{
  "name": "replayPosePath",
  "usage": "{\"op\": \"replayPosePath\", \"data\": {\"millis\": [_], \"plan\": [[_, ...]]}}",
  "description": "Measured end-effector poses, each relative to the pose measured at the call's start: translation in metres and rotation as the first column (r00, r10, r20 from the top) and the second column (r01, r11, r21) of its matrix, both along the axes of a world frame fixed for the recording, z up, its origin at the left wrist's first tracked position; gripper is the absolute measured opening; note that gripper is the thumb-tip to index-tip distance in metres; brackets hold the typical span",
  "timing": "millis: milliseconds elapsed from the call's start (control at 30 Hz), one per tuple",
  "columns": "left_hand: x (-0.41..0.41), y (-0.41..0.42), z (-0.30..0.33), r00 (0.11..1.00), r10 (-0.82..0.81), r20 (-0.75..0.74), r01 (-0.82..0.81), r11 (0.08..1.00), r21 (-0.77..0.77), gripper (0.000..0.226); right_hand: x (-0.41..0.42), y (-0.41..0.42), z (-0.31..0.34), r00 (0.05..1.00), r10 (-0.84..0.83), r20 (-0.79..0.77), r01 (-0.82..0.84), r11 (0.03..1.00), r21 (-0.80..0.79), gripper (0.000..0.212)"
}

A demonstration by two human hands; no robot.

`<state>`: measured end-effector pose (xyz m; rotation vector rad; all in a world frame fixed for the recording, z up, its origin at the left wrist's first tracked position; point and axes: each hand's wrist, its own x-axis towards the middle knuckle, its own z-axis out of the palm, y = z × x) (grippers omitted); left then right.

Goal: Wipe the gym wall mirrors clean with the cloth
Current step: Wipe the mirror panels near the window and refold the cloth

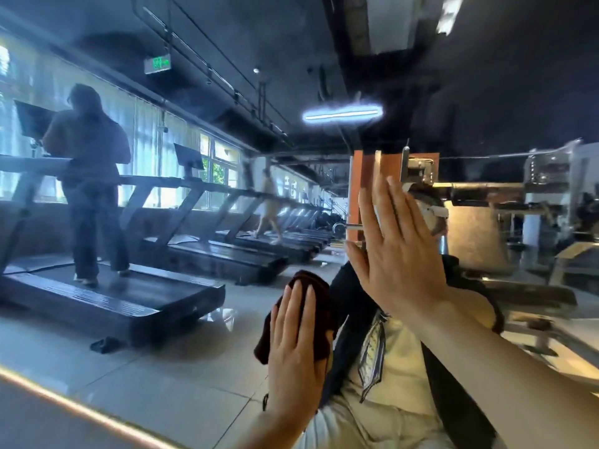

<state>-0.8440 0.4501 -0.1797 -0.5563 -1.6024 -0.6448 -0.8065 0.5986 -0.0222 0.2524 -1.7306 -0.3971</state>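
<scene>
Cloth (311,322) lies under flat left-hand fingers (293,319) (against the mirror (162,335)).

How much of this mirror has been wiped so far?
Hard to tell what is done: the mirror shows the treadmills clearly, but no wiped patch stands out. In hand: the left hand presses a dark cloth flat on the glass, while the right hand rests open beside it. Everything beyond the cloth may remain.

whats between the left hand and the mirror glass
The dark red cloth: the left hand presses it flat against the mirror with straight fingers. The head view shows it.
</scene>
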Motion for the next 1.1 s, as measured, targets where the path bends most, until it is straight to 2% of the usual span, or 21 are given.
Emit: {"op": "replayPosePath", "data": {"millis": [100,267,333,400,500,667,733,767,833,900,1033,1100], "plan": [[0.002,0.005,0.056,0.999,-0.038,-0.019,0.039,0.999,0.031,0.058,0.019,0.051,0.006,0.999,0.035,-0.020,-0.033,0.994,0.099,0.062],[-0.003,0.025,0.214,0.998,-0.025,-0.055,0.027,0.999,0.037,0.061,0.034,0.090,0.031,0.996,-0.074,-0.049,0.078,0.992,0.095,0.060],[-0.002,0.036,0.239,0.998,-0.023,-0.057,0.029,0.995,0.090,0.059,0.031,0.088,0.027,0.995,-0.088,-0.048,0.092,0.992,0.086,0.060],[-0.001,0.042,0.225,0.997,-0.003,-0.077,0.011,0.995,0.098,0.059,0.029,0.088,0.024,0.996,-0.066,-0.066,0.070,0.995,0.066,0.058],[0.001,0.042,0.158,0.993,-0.005,-0.116,0.005,1.000,0.000,0.065,0.029,0.086,0.020,0.994,-0.042,-0.098,0.046,0.998,0.036,0.056],[0.004,0.033,0.014,0.999,0.042,-0.020,-0.044,0.988,-0.150,0.090,0.029,0.086,0.015,0.993,-0.048,-0.112,0.051,0.998,0.024,0.054],[0.005,0.029,-0.016,0.999,0.050,-0.010,-0.051,0.981,-0.189,0.095,0.029,0.085,0.015,0.992,-0.060,-0.109,0.062,0.998,0.019,0.054],[0.004,0.026,-0.017,0.999,0.038,-0.015,-0.040,0.979,-0.198,0.089,0.029,0.085,0.014,0.993,-0.068,-0.101,0.069,0.998,0.013,0.055],[0.003,0.023,0.007,1.000,0.010,-0.022,-0.015,0.976,-0.217,0.078,0.029,0.086,0.015,0.994,-0.074,-0.084,0.075,0.997,0.010,0.056],[0.001,0.024,0.059,0.999,-0.012,-0.048,0.003,0.982,-0.186,0.075,0.029,0.087,0.015,0.993,-0.081,-0.080,0.083,0.996,0.015,0.056],[0.005,0.044,0.201,0.999,-0.016,-0.038,0.017,1.000,0.020,0.064,0.027,0.088,0.014,0.991,-0.108,-0.076,0.110,0.994,0.022,0.056],[0.012,0.059,0.247,0.999,-0.035,0.003,0.035,0.994,0.102,0.060,0.027,0.088,0.014,0.991,-0.105,-0.086,0.107,0.994,0.024,0.055]]}}
